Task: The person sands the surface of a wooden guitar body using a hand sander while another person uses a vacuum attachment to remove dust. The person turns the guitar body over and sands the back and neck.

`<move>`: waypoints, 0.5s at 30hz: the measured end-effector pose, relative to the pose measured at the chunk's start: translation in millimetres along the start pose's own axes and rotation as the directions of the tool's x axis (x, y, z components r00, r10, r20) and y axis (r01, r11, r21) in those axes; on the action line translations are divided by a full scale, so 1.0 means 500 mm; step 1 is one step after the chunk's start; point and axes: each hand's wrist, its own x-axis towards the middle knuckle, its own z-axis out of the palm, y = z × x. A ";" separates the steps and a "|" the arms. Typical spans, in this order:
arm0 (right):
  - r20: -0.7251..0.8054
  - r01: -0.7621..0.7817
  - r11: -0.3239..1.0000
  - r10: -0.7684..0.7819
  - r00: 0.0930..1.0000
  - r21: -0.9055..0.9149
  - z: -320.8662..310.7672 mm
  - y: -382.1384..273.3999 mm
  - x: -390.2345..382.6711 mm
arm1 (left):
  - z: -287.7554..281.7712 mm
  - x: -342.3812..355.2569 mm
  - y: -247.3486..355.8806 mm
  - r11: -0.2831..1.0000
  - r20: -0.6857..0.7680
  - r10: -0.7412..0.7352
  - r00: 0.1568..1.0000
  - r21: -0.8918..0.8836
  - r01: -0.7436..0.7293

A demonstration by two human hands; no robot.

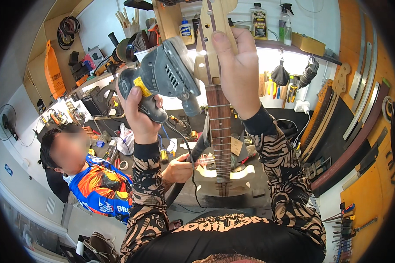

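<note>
My left hand (pixel 140 111) is wrapped round the grip of a dark grey electric sander (pixel 169 70), turned on its side. Its pad faces the left edge of a pale wooden guitar headstock (pixel 211 63), against or very close to it; I cannot tell which. On the headstock's other side my right hand (pixel 239 72) grips it, thumb on the front face. Below runs the fretted fingerboard (pixel 219 131), down to the pale guitar body (pixel 237 177). A co-worker's hand (pixel 177 170) holds a black hose (pixel 202 147) beside the neck, under the sander.
The co-worker (pixel 92 166) sits or stands at my left. A black power cord (pixel 192 173) hangs by the hose. Tools and a tape roll (pixel 123 165) litter the bench. Bottles (pixel 259 22) stand on the shelf ahead; guitar necks (pixel 320 116) and long straightedges line the right wall.
</note>
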 end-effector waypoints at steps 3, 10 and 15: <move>-0.005 0.004 1.000 -0.004 1.000 -0.001 -0.001 0.006 0.000 | 0.012 0.009 0.014 1.000 0.011 0.015 1.000 0.016 -0.015; 0.000 0.025 0.999 -0.025 1.000 0.031 -0.001 -0.001 0.000 | -0.010 0.037 0.027 1.000 0.060 -0.007 0.998 0.019 0.006; -0.004 0.009 0.999 -0.009 1.000 0.043 -0.007 -0.005 -0.005 | 0.026 0.037 0.058 0.985 0.113 0.042 0.993 0.159 -0.060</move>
